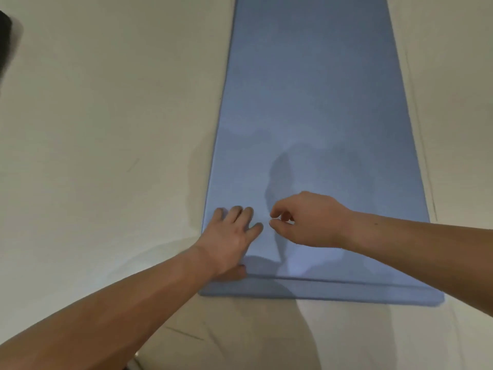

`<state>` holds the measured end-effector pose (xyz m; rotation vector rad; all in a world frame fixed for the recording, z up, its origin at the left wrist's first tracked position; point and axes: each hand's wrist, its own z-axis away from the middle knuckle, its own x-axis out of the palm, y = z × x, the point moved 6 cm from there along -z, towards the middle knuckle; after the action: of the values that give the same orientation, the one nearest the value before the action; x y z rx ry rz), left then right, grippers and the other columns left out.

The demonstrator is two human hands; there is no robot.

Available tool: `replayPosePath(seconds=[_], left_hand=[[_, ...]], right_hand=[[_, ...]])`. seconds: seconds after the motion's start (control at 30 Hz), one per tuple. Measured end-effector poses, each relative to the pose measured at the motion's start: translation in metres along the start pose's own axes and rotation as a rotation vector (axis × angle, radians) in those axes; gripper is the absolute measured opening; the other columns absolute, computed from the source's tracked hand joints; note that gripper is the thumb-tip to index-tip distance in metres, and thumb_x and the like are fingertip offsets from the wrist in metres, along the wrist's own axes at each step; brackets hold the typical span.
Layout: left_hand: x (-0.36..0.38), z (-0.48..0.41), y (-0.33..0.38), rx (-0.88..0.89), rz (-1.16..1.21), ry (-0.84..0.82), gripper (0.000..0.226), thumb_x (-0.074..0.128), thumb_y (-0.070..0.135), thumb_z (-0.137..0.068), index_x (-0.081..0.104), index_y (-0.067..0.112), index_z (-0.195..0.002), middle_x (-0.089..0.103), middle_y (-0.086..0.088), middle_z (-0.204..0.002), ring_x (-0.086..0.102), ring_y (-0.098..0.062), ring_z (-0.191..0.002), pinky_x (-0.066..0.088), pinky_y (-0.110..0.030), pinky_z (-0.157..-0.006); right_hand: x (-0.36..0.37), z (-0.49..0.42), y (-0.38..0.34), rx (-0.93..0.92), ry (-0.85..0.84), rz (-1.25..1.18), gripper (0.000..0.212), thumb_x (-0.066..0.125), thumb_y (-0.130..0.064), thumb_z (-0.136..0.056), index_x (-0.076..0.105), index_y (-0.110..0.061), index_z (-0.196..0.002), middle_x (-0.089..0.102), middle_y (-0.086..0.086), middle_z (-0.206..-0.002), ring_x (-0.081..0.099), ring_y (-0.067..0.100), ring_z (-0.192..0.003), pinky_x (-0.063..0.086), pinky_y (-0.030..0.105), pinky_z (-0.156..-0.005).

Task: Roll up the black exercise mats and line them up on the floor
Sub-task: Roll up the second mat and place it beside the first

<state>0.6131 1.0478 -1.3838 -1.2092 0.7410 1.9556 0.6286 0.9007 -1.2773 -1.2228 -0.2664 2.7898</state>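
**A:** Status on the mat?

**B:** Pale floor (106,129) fills the frame. One mat (306,89) lies flat on it, running from the top edge, right of centre, down to the lower middle. It reads blue here, not black.

**A:** Rolled at all?

**B:** No roll visible. A straight line crosses the mat near its near end, with a narrow strip (346,289) of the same blue below it. Fold or second layer, can't tell.

**A:** Arms?

**B:** Both are bare. The left forearm (120,303) comes in from the lower left and the right forearm (413,236) from the right edge. Their shadows fall on the mat and on the floor below it.

**A:** Left hand?

**B:** The left hand (229,236) is palm down on the mat's lower left corner area, just inside its left edge. Its fingers are straight and spread, pressing flat, not gripping. The thumb (238,273) sits at the crossing line.

**A:** Right hand?

**B:** The right hand (306,217) is over the mat just right of the left one, close but not touching it. Its fingers are curled, and the thumb and forefinger tips nearly meet. Whether it is pinching mat surface or holding nothing, can't tell.

**A:** Anything else?

**B:** A dark shape (5,36) sits at the upper left edge, cut off by the frame. Can't identify it.
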Motion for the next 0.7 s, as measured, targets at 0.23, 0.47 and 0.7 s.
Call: replayPosePath(seconds=[0.23, 0.47, 0.7], left_hand=[[0.005, 0.0, 0.033, 0.213, -0.158, -0.056, 0.081, 0.08, 0.05, -0.063, 0.061, 0.011, -0.131, 0.055, -0.021, -0.141, 0.058, -0.041, -0.115, 0.054, -0.049, -0.077], [-0.01, 0.015, 0.062, 0.415, -0.245, 0.124, 0.03, 0.076, 0.011, -0.061, 0.066, 0.005, -0.088, 0.064, -0.021, -0.077, 0.063, -0.035, -0.059, 0.033, -0.03, -0.039], [-0.1, 0.008, 0.01, 0.214, 0.047, 0.374, 0.024, 0.043, 0.027, -0.097, 0.06, 0.01, -0.091, 0.057, -0.006, -0.072, 0.057, -0.03, -0.049, 0.028, -0.028, -0.04]], right_hand=[[0.05, 0.061, 0.071, 0.156, -0.064, -0.139, 0.025, 0.053, -0.049, -0.104, 0.071, -0.038, -0.117, 0.073, -0.015, -0.112, 0.066, 0.013, -0.107, 0.051, 0.03, -0.09], [0.071, 0.096, 0.093, 0.144, -0.11, -0.145, 0.06, 0.06, -0.061, -0.098, 0.047, -0.043, -0.153, 0.055, -0.016, -0.148, 0.054, 0.009, -0.134, 0.046, 0.033, -0.107], [0.088, 0.102, 0.118, 0.134, -0.027, 0.006, 0.061, 0.062, -0.037, -0.092, 0.051, -0.03, -0.152, 0.056, -0.007, -0.145, 0.055, 0.022, -0.133, 0.053, 0.037, -0.095]])
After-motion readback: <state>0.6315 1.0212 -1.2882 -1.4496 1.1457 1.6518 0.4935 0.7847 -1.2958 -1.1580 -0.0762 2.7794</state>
